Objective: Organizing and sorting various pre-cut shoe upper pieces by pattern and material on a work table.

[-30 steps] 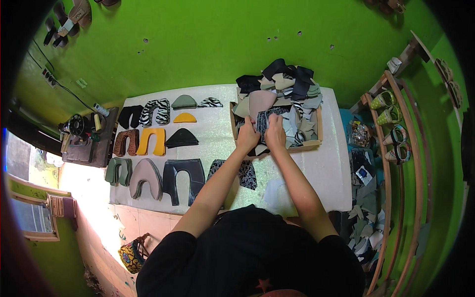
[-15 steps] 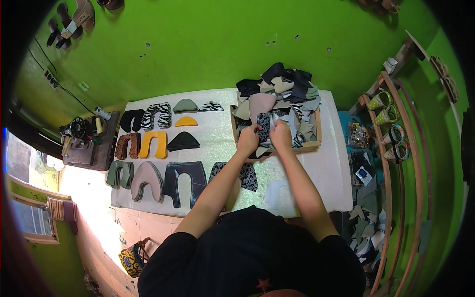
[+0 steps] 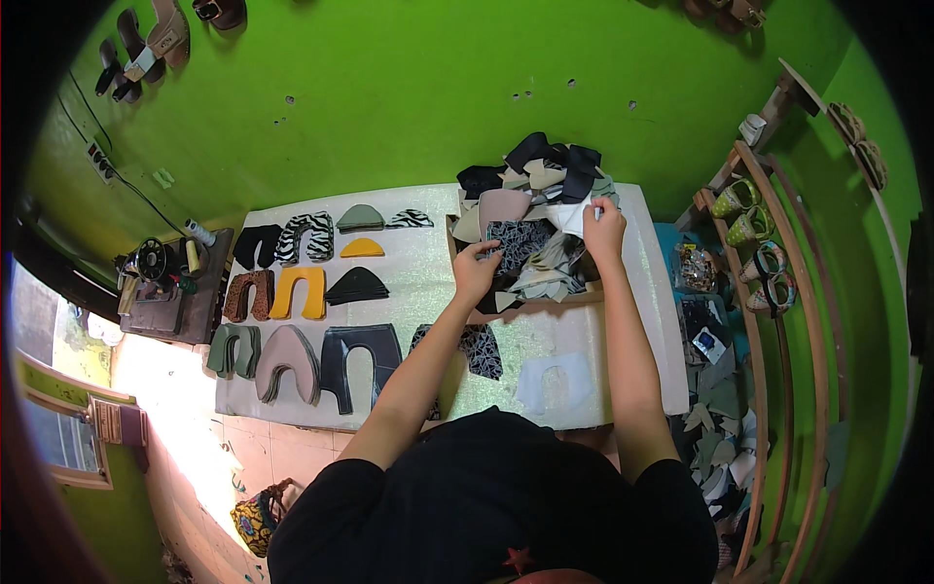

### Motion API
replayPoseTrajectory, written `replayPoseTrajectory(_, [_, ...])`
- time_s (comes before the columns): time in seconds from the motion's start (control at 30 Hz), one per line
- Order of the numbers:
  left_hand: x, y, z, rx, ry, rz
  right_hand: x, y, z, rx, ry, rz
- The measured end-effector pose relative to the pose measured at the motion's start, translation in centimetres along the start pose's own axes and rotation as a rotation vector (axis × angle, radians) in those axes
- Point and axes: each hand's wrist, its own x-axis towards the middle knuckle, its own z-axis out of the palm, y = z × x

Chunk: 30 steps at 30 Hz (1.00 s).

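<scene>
At two o'clock on the worktop (image 3: 418, 265), a cardboard box (image 3: 545, 306) is holding a heap of cut pieces. At its nine o'clock, the left hand (image 3: 475, 271) is resting, fingers parted, against a black patterned piece (image 3: 518, 238); whether it is gripping cannot be told. Toward one o'clock, the right hand (image 3: 605, 234) is pinching a white piece (image 3: 569, 219).

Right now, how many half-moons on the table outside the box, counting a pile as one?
4: green half-moon at the back, zebra half-moon to its right, yellow half-moon in front of the green, black half-moon nearest. Lower layers may be hidden.
</scene>
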Motion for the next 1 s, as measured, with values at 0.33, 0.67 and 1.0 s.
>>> replayPoseTrajectory(0.33, [0.4, 6.8, 0.4, 0.007, 0.043, 0.47, 4.7, -5.3, -4.2, 0.272, 0.168, -0.038])
replayPoseTrajectory(0.67, [-1.6, 4.7, -2.0, 0.736, -0.069, 0.753, 2.9, -5.6, -4.7, 0.349, 0.218, -0.113])
replayPoseTrajectory(1.0, [-1.7, 3.6, -4.0, 0.869, -0.027, 0.472, -2.0, -6.6, -3.4, 0.429, 0.083, -0.083])
